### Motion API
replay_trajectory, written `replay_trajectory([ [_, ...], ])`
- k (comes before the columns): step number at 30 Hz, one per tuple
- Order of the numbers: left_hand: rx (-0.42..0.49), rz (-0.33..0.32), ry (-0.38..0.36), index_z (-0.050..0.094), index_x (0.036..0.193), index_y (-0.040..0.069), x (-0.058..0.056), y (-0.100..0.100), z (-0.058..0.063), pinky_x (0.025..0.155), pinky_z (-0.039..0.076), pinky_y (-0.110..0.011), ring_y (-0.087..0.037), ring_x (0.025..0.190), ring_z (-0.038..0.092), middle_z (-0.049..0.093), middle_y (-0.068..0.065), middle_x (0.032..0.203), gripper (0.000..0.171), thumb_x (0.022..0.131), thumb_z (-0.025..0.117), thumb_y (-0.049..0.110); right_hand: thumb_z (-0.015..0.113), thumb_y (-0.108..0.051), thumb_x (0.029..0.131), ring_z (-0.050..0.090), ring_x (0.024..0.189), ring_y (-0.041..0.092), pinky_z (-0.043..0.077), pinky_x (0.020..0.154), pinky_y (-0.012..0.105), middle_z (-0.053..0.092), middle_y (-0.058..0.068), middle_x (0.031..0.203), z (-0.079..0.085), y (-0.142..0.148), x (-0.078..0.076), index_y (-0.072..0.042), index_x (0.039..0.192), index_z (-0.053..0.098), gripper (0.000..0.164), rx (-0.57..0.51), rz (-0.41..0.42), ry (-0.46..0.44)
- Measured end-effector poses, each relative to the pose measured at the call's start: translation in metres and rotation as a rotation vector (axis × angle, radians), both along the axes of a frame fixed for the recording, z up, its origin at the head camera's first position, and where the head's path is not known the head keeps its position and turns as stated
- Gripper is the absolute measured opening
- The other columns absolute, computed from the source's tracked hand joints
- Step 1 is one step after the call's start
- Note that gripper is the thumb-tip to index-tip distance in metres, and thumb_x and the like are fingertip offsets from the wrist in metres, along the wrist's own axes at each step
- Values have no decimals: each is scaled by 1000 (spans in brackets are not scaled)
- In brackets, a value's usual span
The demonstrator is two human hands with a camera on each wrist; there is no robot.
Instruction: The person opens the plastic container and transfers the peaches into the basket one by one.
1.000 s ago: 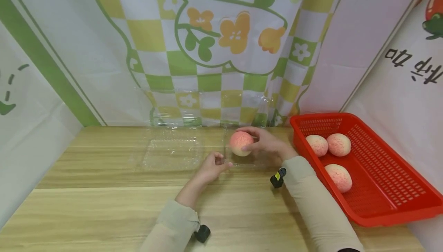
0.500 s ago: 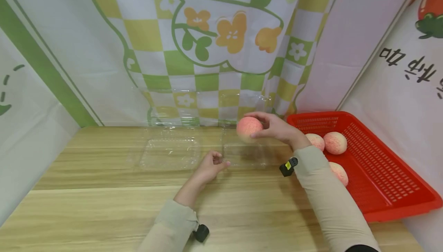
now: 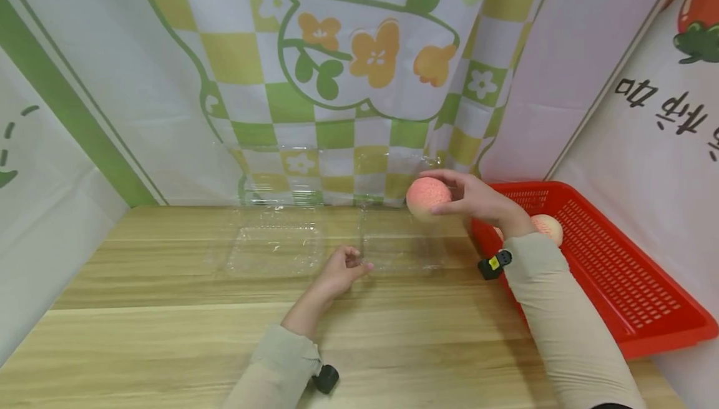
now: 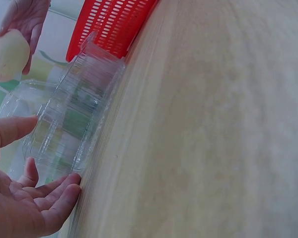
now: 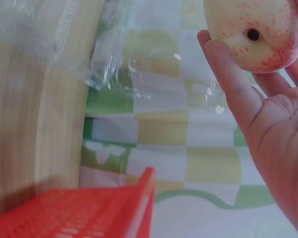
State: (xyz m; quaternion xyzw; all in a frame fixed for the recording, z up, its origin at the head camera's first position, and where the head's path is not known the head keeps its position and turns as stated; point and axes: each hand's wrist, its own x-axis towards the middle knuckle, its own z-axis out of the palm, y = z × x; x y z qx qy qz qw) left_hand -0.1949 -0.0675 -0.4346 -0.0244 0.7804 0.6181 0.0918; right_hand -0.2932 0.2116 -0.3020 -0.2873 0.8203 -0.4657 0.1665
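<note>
My right hand holds a pink and cream peach in the air, thumb and fingers round its sides. In the right wrist view the peach shows a dark hole in its end. Below and left of it, a clear plastic clamshell box lies on the table with its lid raised. My left hand rests by that box's near left corner. The left wrist view has its fingers loosely bent and spread beside the box wall, with thumb tip close to the rim; firm contact cannot be told.
A second clear clamshell box stands open to the left. At the right is a red plastic basket with a peach showing; my right arm covers part of it. A patterned curtain hangs behind the wooden table.
My right hand has lifted the peach up out of the right box and carried it rightward toward the basket. The left hand has stayed by the box corner.
</note>
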Motion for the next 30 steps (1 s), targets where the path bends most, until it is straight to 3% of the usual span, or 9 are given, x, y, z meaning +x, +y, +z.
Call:
replay_trajectory([
  [6, -2, -6, 3, 48, 126, -2, -1, -1, -1, 107, 45, -52, -38, 127, 50, 53, -23, 133, 46, 93, 71, 20, 76, -11, 88, 58, 120, 17, 57, 91, 28, 49, 8, 146, 6, 17, 4, -18, 150, 43, 70, -18, -25, -11],
  [16, 3, -12, 0, 46, 128, -3, 0, -1, -1, 107, 45, -52, -38, 127, 49, 52, -23, 133, 48, 93, 70, 20, 72, -7, 90, 61, 113, 8, 57, 87, 25, 60, -11, 132, 12, 60, 14, -19, 151, 41, 70, -20, -108, -4],
  [23, 2, -6, -8, 47, 125, 0, 0, -1, -1, 108, 44, -51, -37, 127, 49, 52, -22, 133, 43, 94, 69, 20, 70, -12, 92, 62, 109, 2, 54, 87, 17, 62, -19, 126, 16, 90, 22, -16, 152, 40, 67, 38, -172, 80],
  [30, 2, -18, 2, 47, 126, -1, 0, -1, -1, 105, 46, -51, -37, 126, 50, 53, -22, 132, 44, 94, 68, 20, 67, -3, 93, 64, 104, 1, 56, 83, 18, 64, -21, 123, 14, 119, 28, -16, 149, 43, 63, -1, -217, 128],
])
